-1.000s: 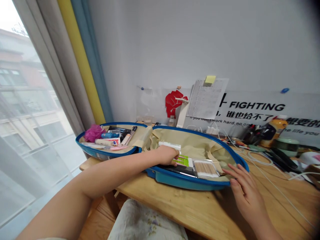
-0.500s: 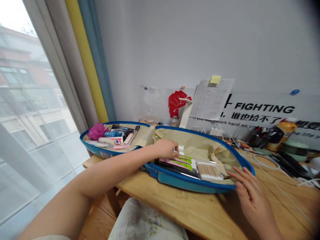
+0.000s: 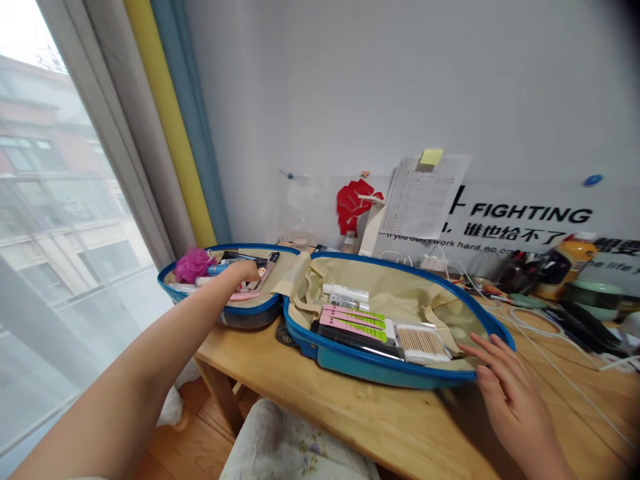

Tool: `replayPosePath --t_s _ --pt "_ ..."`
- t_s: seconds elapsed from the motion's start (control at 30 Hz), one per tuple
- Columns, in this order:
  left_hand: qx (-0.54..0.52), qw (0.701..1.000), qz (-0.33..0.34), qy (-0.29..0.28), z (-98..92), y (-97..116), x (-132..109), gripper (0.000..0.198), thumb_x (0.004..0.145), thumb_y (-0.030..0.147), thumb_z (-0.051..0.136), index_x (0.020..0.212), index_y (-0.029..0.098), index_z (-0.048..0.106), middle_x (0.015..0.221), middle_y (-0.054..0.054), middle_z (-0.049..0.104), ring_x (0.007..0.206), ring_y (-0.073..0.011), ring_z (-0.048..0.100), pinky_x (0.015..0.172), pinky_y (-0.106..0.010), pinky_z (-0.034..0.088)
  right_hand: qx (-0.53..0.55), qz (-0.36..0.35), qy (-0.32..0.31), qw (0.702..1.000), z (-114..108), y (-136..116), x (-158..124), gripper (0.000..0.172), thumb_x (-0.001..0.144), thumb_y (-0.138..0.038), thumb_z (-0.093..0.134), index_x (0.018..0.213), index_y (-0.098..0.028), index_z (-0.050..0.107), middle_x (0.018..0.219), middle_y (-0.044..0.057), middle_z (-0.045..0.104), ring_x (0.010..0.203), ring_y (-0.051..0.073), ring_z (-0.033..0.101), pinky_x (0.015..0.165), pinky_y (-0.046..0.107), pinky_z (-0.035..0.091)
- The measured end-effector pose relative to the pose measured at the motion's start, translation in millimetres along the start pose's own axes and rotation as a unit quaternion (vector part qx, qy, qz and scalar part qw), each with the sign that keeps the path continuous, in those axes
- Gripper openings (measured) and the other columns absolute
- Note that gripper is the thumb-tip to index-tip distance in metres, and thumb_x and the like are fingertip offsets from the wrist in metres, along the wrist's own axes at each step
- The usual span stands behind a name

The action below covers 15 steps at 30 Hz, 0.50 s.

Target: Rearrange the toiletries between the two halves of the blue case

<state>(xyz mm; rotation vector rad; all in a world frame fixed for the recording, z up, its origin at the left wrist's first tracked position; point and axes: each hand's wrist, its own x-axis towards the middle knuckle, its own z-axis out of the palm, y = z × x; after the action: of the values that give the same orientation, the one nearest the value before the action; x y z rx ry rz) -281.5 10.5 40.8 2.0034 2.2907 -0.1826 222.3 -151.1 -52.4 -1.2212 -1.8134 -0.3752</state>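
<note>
A blue case lies open in two halves on the wooden desk (image 3: 380,427). My left hand (image 3: 244,272) reaches into the left half (image 3: 250,312), fingers curled down among small tubes and pens; whether it grips one is hidden. A pink puff (image 3: 191,265) sits at that half's far left. The right half (image 3: 380,370) holds a small clear bottle (image 3: 345,296), pink and green packets (image 3: 354,322) and a box of cotton swabs (image 3: 421,342). My right hand (image 3: 510,393) rests flat on the desk against the right half's rim, fingers spread, holding nothing.
Cables (image 3: 550,347), an orange bottle (image 3: 564,263), a green bowl (image 3: 595,297) and dark clutter crowd the desk's back right. Paper sheets (image 3: 423,197), a red fist cut-out (image 3: 356,203) and a banner hang on the wall. Curtains and a window (image 3: 60,233) are left; a floral cushion (image 3: 295,450) lies below.
My left hand has left the small bottle lying in the right half and moved left into the left half. My right hand stayed by the rim.
</note>
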Motion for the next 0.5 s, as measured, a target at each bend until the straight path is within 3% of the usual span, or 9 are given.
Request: replayPosePath --t_s 0.13,0.27,0.5 --pt "0.013 0.997 -0.040 -0.064 7.0 -3.4 10.2 0.036 0.090 0.037 0.057 0.120 0.017 0.055 0.120 -0.009 0.057 0.103 -0.0211 0.059 0.086 -0.042 0.052 0.000 0.010 0.000 1.000 -1.1 -1.6 0.1 0.040 0.093 -0.044 0.036 0.104 -0.021 0.066 0.117 0.010 0.065 0.126 0.031 0.049 0.099 0.052 0.044" --pt "0.011 0.995 -0.050 -0.088 8.3 -3.1 12.6 0.036 0.090 0.037 0.057 0.120 0.017 0.055 0.120 -0.009 0.057 0.103 -0.0209 0.059 0.086 -0.042 0.052 0.002 0.014 0.004 1.000 -0.4 -0.6 -0.2 0.039 0.093 -0.045 0.035 0.103 -0.022 0.066 0.117 0.009 0.065 0.127 0.029 0.048 0.100 0.051 0.043" --pt "-0.021 0.999 -0.014 -0.019 -6.1 1.2 -2.2 0.035 0.090 0.038 0.057 0.116 0.016 0.057 0.116 -0.008 0.059 0.100 -0.0204 0.060 0.084 -0.041 0.053 0.002 0.006 -0.003 1.000 0.6 1.6 -1.0 0.037 0.093 -0.043 0.036 0.105 -0.022 0.065 0.119 0.010 0.064 0.128 0.029 0.047 0.100 0.053 0.043"
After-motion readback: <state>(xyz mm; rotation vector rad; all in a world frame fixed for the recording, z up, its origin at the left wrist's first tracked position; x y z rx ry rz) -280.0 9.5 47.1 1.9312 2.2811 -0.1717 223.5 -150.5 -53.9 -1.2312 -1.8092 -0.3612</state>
